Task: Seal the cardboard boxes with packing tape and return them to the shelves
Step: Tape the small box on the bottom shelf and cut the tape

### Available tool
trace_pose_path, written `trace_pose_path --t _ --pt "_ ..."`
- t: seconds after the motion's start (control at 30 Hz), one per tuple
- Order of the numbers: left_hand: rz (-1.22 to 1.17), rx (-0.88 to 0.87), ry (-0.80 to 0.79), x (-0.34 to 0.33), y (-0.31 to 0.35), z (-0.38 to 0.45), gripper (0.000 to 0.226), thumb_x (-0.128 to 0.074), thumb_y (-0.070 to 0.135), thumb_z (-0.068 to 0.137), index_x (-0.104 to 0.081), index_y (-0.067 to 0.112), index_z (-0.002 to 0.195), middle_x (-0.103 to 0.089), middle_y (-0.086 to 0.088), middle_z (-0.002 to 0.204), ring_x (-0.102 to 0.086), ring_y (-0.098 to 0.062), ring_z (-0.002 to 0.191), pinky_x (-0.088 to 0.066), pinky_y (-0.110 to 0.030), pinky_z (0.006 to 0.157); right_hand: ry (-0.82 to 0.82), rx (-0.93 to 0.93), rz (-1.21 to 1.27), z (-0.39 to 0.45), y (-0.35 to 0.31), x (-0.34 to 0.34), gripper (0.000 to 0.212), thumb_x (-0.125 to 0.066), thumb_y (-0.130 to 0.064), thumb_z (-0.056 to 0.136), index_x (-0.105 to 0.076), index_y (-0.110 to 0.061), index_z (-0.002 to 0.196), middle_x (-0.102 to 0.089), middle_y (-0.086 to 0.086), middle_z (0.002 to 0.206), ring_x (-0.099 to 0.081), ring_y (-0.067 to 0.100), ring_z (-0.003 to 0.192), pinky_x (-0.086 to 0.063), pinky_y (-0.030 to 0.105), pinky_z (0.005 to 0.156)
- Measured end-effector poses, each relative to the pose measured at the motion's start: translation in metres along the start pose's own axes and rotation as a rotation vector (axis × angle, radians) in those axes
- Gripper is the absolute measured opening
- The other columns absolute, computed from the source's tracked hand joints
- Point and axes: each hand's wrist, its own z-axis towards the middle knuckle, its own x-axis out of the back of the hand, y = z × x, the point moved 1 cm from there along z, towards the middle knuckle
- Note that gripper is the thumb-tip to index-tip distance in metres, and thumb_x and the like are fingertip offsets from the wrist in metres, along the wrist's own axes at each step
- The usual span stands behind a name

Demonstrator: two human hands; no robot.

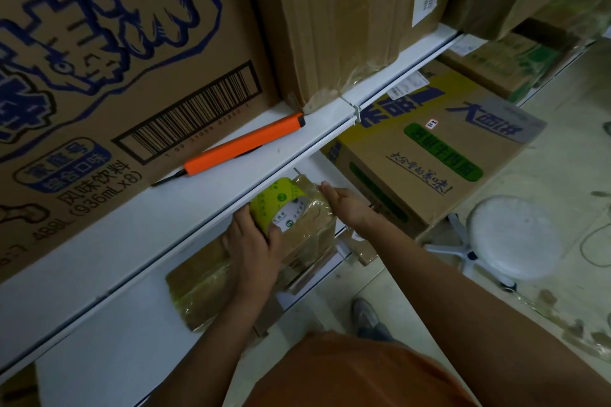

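Shelf (139, 317), lower centre | small box (310, 225) lying on it | left hand (251, 251) gripping tape roll (276, 205) | right hand (344, 205) flat, steadying box | advice: keeping tape taut, centred.

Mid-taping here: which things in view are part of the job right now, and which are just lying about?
In use: tape roll gripped by left hand; small taped box steadied by flat right hand.

Lying about: orange box cutter on upper shelf; white stool; noodle carton on floor.
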Motion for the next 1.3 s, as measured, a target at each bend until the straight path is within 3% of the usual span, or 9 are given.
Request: trace_pose_path --t 0.2,0.3,0.4,0.5,0.57,0.87,1.13,1.2,1.3 --pt "0.018 0.037 0.007 0.000 -0.003 0.001 0.041 -0.039 0.042 0.083 -0.041 0.015 0.114 -0.051 -0.006 0.098 -0.048 -0.023 0.087 -0.038 -0.047 0.097 -0.042 -0.271 0.116 0.006 -0.002 -0.001 0.060 -0.047 -0.049 0.101 -0.041 -0.015 0.150 -0.049 0.014 0.147 -0.048 0.031 0.133 -0.040 0.037 0.103" --pt "0.032 0.031 0.024 0.000 -0.001 0.003 0.026 -0.038 0.041 0.083 -0.035 0.021 0.099 -0.047 -0.005 0.090 -0.044 -0.020 0.082 -0.040 -0.049 0.092 0.313 -0.148 -0.088 0.003 0.014 -0.003 0.047 -0.054 -0.028 0.101 -0.052 -0.005 0.141 -0.059 0.017 0.137 -0.061 0.028 0.115 -0.048 0.036 0.091" --pt "0.048 0.033 0.017 -0.003 -0.001 0.004 0.023 -0.037 0.042 0.084 -0.032 0.023 0.096 -0.048 -0.007 0.087 -0.047 -0.023 0.081 -0.042 -0.048 0.089 0.616 0.120 -0.009 -0.019 0.012 -0.015 0.038 -0.044 -0.027 0.104 -0.070 -0.001 0.109 -0.070 0.012 0.089 -0.061 0.022 0.073 -0.047 0.030 0.065" --pt "0.080 0.053 -0.018 -0.006 -0.005 0.001 0.029 -0.036 0.045 0.083 -0.034 0.019 0.097 -0.050 -0.010 0.089 -0.050 -0.027 0.084 -0.038 -0.042 0.088 0.404 0.203 -0.034 -0.018 -0.003 -0.028 0.045 -0.046 -0.045 0.103 -0.066 -0.014 0.129 -0.068 0.008 0.127 -0.063 0.022 0.115 -0.051 0.038 0.096" --pt "0.100 0.070 -0.056 -0.005 -0.003 -0.001 0.039 -0.035 0.046 0.083 -0.041 0.011 0.100 -0.053 -0.014 0.092 -0.052 -0.030 0.090 -0.032 -0.037 0.087 0.256 0.155 -0.102 -0.009 -0.009 -0.031 0.057 -0.042 -0.053 0.102 -0.053 -0.017 0.144 -0.058 0.010 0.141 -0.056 0.027 0.126 -0.048 0.040 0.100" --pt "0.334 -0.032 -0.162 0.058 -0.020 0.010 0.050 -0.057 0.019 0.092 -0.047 -0.001 0.137 -0.055 -0.029 0.130 -0.052 -0.044 0.117 -0.044 -0.051 0.097 0.366 0.120 -0.508 0.005 -0.014 -0.039 0.056 -0.020 -0.052 0.106 -0.046 -0.025 0.147 -0.069 0.015 0.117 -0.064 0.038 0.103 -0.049 0.039 0.069" --pt "0.512 -0.126 -0.199 0.157 -0.086 -0.029 0.074 -0.067 -0.003 0.080 -0.049 0.024 0.147 -0.063 -0.025 0.091 -0.066 -0.039 0.079 -0.052 -0.035 0.068 0.381 0.070 -0.647 -0.005 -0.022 -0.039 0.056 -0.017 -0.051 0.107 -0.052 -0.027 0.142 -0.066 0.016 0.121 -0.062 0.037 0.107 -0.039 0.034 0.072" --pt "0.533 -0.116 -0.151 0.181 -0.115 -0.040 0.075 -0.074 -0.001 0.079 -0.053 0.028 0.144 -0.066 -0.025 0.098 -0.067 -0.038 0.082 -0.049 -0.032 0.070 0.383 0.058 -0.662 -0.005 -0.024 -0.041 0.057 -0.018 -0.051 0.107 -0.057 -0.022 0.136 -0.066 0.018 0.119 -0.062 0.038 0.106 -0.038 0.034 0.073" --pt "0.632 -0.249 -0.111 0.195 -0.148 -0.058 0.088 -0.055 -0.018 0.075 -0.046 0.033 0.147 -0.049 -0.015 0.086 -0.053 -0.034 0.075 -0.045 -0.034 0.063 0.406 0.028 -0.679 -0.002 -0.027 -0.044 0.058 -0.018 -0.052 0.106 -0.062 -0.021 0.126 -0.065 0.020 0.112 -0.062 0.039 0.100 -0.037 0.035 0.072"
